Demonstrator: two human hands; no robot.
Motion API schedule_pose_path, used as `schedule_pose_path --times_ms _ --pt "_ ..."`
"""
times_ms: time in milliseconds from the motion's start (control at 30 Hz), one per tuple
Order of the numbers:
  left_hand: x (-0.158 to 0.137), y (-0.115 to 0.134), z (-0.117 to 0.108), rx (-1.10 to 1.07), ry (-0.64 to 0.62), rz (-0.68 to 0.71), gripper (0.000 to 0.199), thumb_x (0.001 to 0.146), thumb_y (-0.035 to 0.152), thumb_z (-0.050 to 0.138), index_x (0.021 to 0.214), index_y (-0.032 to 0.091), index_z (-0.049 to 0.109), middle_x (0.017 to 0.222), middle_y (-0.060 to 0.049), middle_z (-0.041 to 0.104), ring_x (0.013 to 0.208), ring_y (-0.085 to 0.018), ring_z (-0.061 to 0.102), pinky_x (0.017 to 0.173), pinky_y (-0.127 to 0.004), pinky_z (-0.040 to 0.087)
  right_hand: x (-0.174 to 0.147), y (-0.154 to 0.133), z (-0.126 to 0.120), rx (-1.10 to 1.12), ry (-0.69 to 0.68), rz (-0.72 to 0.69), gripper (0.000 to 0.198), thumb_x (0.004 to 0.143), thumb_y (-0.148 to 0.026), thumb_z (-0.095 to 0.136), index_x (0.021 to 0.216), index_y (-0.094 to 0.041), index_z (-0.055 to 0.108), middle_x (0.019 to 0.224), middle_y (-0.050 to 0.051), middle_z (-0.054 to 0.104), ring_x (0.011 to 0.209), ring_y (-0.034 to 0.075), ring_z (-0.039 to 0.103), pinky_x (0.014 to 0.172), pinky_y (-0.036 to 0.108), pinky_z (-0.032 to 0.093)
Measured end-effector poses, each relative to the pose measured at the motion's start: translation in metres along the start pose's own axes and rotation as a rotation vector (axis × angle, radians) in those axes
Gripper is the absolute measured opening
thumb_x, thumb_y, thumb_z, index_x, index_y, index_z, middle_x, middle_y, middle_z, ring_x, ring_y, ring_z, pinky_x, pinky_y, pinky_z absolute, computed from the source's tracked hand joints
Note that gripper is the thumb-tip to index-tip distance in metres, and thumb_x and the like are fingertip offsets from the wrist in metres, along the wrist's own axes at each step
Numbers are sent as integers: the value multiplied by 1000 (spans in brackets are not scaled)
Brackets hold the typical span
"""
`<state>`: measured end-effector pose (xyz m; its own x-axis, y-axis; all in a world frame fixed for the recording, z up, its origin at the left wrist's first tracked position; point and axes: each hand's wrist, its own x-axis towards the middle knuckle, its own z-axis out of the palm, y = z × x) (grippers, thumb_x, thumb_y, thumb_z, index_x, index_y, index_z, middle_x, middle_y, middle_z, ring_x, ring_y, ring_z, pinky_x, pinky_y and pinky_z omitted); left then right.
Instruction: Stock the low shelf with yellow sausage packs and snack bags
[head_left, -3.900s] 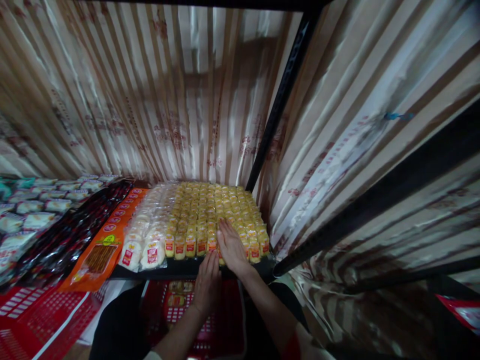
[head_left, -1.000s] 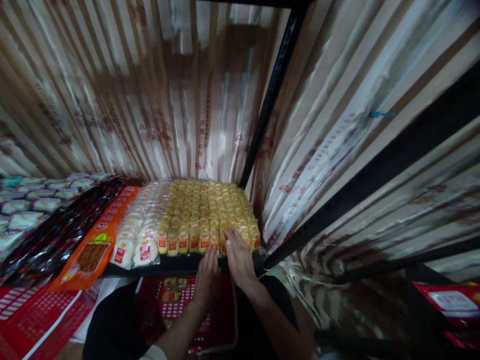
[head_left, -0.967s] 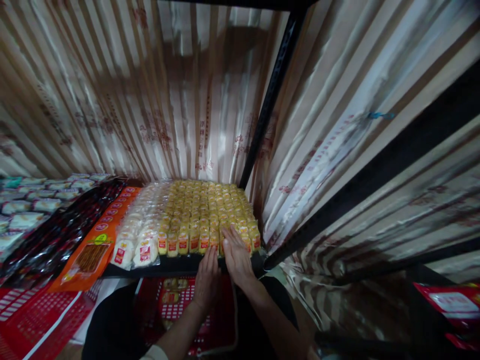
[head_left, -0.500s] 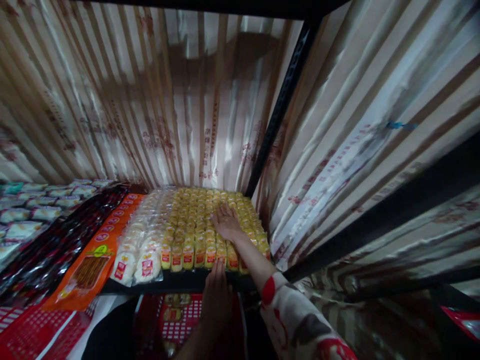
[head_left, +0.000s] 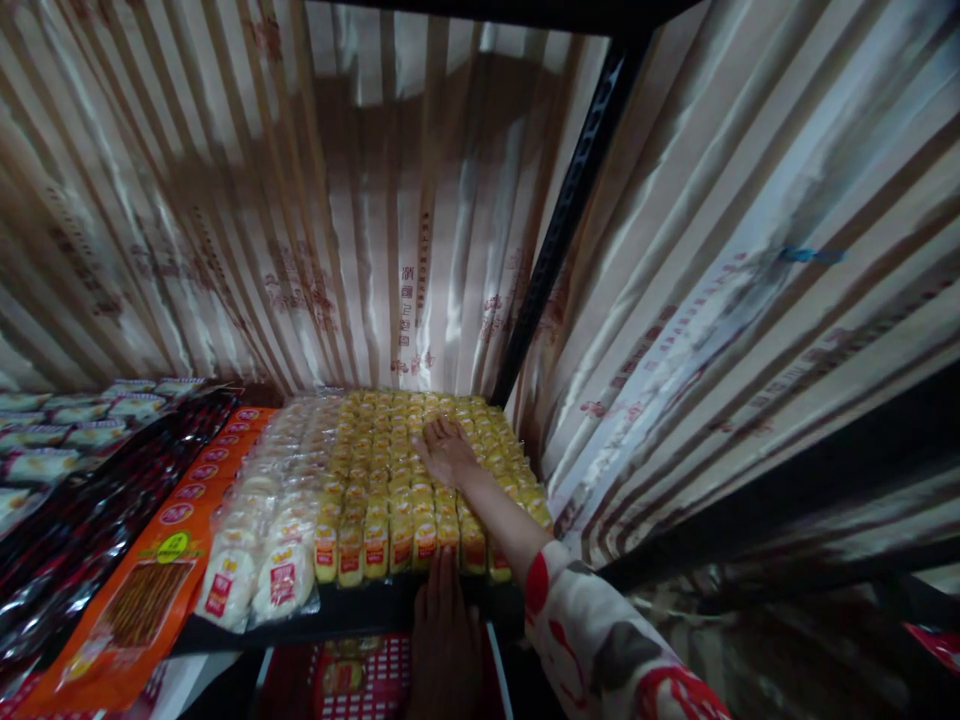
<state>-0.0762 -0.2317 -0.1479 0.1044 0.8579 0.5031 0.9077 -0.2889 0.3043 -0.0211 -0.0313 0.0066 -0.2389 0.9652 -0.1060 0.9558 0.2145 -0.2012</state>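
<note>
Rows of small yellow wrapped snack packs (head_left: 375, 500), which look like little cakes, stand close together on a dark shelf. My right hand (head_left: 446, 450), below a patterned sleeve, lies palm down on top of these rows with its fingers stretched out. At the front edge, my left hand (head_left: 442, 625) has straight fingers pointing up, their tips at the lower face of the front packs. It is in shadow, and I see nothing held in it. Clear-wrapped round white cakes (head_left: 283, 582) line up just left of the yellow rows.
Left along the shelf lie an orange snack bag (head_left: 150, 590), dark glossy packs (head_left: 97, 510) and white packets (head_left: 45, 465). Below sits a red basket (head_left: 397, 665) with a few yellow packs (head_left: 345, 670) inside. A black shelf post (head_left: 562, 210) rises behind, before striped sheeting (head_left: 360, 220).
The shelf and its goods appear lower and slightly larger as the view shifts. My right hand stays on top of the yellow packs, and my left hand stays at their front.
</note>
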Motion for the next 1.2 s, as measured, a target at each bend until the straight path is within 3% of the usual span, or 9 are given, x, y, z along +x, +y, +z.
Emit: schedule_pose_path --times_ms 167,300,367,500,600,700,933,1200 --pt "3 1 4 20 30 -2 77 80 23 51 145 25 9 148 -5 31 131 -28 36 85 -41 49 23 3 -1 -25 64 26 73 92 -52 4 143 -4 23 151 13 19 141 23 4 112 41 -4" --pt "3 1 7 12 55 0 78 81 24 49 145 26 5 147 -4 32 130 -28 37 84 -42 50 36 6 -3 -6 -19 23 72 92 -53 8 141 -4 28 149 15 25 141 24 6 112 44 -3" --pt "3 0 6 0 55 -2 75 82 24 45 145 26 3 147 -5 32 128 -29 39 85 -44 49 30 8 -5 35 26 16 69 92 -52 11 142 -7 27 150 13 23 141 23 4 113 44 -1" --pt "2 0 1 -27 40 12 69 86 23 37 146 25 2 147 -7 32 128 -29 40 87 -47 48 -12 10 -2 249 328 37 62 95 -44 14 140 -8 33 149 11 27 141 19 11 114 39 12" --pt "2 -1 -3 -38 42 32 67 88 21 34 146 24 3 145 -8 35 128 -29 40 89 -46 46 -60 12 11 469 601 30 58 95 -42 16 135 -9 42 144 11 37 138 18 23 114 39 21" --pt "3 0 -7 -39 54 37 66 88 15 33 147 21 3 141 -12 42 127 -27 42 91 -44 45 -106 16 29 617 783 26 54 96 -37 18 128 -7 49 137 16 46 131 18 36 111 42 29" --pt "7 2 -14 -96 153 60 62 89 11 35 145 12 9 134 -17 47 128 -25 40 96 -41 42 -172 38 48 660 874 44 44 95 -32 26 120 -11 55 130 16 52 125 22 45 107 50 34" --pt "8 -1 -22 -5 20 59 58 88 11 36 143 12 18 139 -18 42 131 -26 36 96 -43 44 -197 45 54 703 833 84 43 95 -33 28 119 -13 57 128 14 55 123 21 48 106 48 36"
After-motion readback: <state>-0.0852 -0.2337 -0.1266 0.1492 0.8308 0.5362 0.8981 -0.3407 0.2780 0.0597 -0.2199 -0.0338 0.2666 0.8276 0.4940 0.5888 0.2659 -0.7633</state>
